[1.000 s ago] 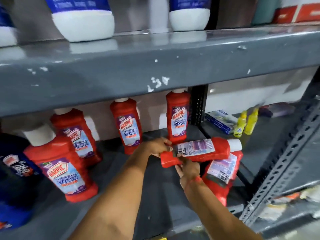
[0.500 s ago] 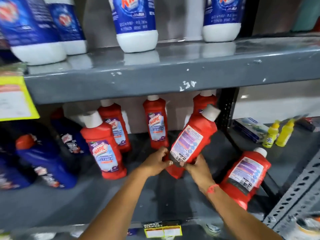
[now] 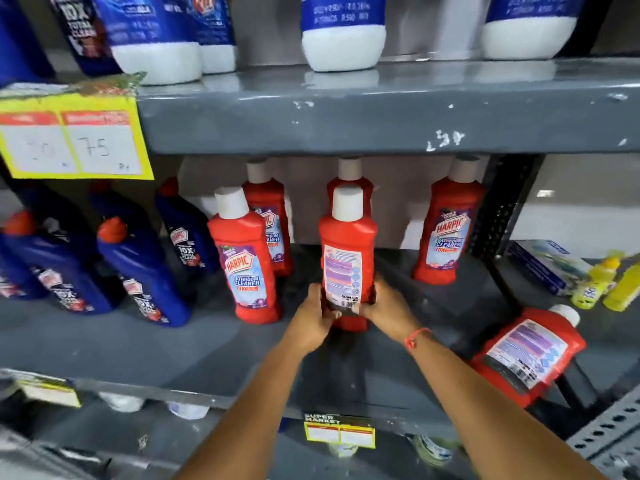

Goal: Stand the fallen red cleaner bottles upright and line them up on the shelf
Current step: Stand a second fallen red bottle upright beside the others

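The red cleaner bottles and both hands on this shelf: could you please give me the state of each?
Held red bottle: upright, back label facing out.
Left hand: gripping its base.
Right hand: gripping its base.
Fallen red bottle: lying down, right.
Front-left red bottle: upright.
Right red bottle: upright.
Two rear red bottles: upright.

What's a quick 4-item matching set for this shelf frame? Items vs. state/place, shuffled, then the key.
Items:
1. held red bottle
2. fallen red bottle
3. yellow bottles
4. blue bottles

States:
A. left end of the shelf, leaning
B. upright, back label facing camera, in the grip of left hand and right hand
C. lying on its side, lower right
D. far right, beyond the upright post

Pairs: 1-B, 2-C, 3-D, 4-A
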Tool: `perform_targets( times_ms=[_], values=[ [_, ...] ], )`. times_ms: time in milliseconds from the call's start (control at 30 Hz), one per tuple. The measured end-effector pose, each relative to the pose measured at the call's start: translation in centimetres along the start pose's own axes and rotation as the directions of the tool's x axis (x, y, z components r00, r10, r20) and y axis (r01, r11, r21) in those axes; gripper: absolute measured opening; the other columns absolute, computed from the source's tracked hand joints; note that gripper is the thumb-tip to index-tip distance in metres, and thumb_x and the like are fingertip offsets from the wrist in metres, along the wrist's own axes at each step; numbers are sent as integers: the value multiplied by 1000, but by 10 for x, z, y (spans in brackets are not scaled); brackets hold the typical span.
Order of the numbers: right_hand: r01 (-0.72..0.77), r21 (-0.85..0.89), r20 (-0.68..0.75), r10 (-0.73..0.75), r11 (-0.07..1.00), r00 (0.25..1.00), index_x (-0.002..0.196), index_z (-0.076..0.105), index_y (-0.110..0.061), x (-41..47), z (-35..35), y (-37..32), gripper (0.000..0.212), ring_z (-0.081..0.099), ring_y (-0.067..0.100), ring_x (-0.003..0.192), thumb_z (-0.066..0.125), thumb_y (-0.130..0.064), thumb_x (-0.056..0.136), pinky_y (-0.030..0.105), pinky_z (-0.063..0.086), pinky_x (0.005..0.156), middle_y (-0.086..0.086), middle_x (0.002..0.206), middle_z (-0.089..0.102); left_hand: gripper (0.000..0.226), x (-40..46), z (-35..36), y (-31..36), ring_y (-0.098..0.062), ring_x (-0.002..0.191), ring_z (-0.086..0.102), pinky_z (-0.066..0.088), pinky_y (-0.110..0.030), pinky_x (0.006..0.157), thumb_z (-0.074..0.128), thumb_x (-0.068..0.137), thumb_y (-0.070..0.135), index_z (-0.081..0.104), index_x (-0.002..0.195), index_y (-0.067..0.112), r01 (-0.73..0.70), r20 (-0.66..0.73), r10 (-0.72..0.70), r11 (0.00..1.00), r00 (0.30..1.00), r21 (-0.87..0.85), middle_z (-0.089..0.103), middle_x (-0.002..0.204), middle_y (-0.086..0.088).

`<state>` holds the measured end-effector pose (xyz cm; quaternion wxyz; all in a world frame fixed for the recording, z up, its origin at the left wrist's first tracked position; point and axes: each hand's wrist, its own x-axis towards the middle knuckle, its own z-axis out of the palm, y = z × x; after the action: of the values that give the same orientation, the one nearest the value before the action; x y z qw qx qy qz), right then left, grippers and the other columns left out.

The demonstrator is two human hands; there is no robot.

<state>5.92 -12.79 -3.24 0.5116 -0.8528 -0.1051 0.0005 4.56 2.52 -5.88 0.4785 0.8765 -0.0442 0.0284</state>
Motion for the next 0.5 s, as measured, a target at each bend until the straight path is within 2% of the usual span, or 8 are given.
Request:
perform_targets(
  times_ms=[100, 200, 300, 367, 433, 500],
  values=[
    [-33, 35, 3, 33, 999, 999, 124, 40, -14, 5, -1, 5, 60, 57, 22, 113, 67, -4, 72, 29, 44, 92, 9, 125, 59, 35, 7, 1, 0, -15, 93, 52, 33, -15, 69, 58, 82, 10, 35, 108, 12, 19, -19, -20, 1000, 1000, -4, 53, 101, 3],
    [-76, 83, -16, 77, 994, 997, 116, 43, -10, 6, -1, 8, 51, 59, 22, 105, 68, -5, 71, 38, 49, 94, 9, 117, 62, 36, 10, 2, 2, -16, 97, 54, 36, -19, 78, 58, 81, 9, 36, 110, 13, 34, -13, -34, 999, 999, -15, 53, 104, 4],
    [-99, 174, -100, 117, 980, 988, 107, 49, -11, 2, 4, 12, 43, 61, 18, 96, 69, -3, 71, 34, 50, 88, 7, 106, 64, 35, 11, 0, 1, -24, 108, 56, 38, -25, 84, 56, 82, 8, 37, 112, 11, 34, -17, -34, 999, 999, 7, 59, 112, -5],
    [-111, 241, -192, 159, 964, 968, 96, 54, -14, -3, 9, 15, 32, 61, 17, 88, 71, -3, 70, 28, 50, 79, 6, 97, 65, 33, 10, -5, 0, -27, 111, 55, 38, -27, 86, 55, 83, 8, 40, 113, 9, 35, -26, -33, 999, 999, 42, 59, 118, -12],
    [-114, 294, -271, 197, 949, 942, 89, 59, -12, -6, 14, 16, 23, 60, 17, 83, 71, -5, 71, 20, 48, 70, 8, 91, 65, 27, 9, -12, -2, -29, 109, 56, 39, -29, 88, 55, 84, 9, 45, 108, 6, 28, -7, -27, 997, 1000, 68, 60, 116, -16],
    [-129, 291, -310, 221, 948, 925, 91, 64, -6, -9, 18, 17, 19, 60, 16, 83, 70, -9, 73, 20, 48, 72, 11, 94, 69, 20, 8, -19, -3, -29, 103, 58, 41, -30, 86, 56, 83, 8, 50, 102, 4, 26, 34, -28, 998, 999, 55, 62, 110, -18]
  ],
)
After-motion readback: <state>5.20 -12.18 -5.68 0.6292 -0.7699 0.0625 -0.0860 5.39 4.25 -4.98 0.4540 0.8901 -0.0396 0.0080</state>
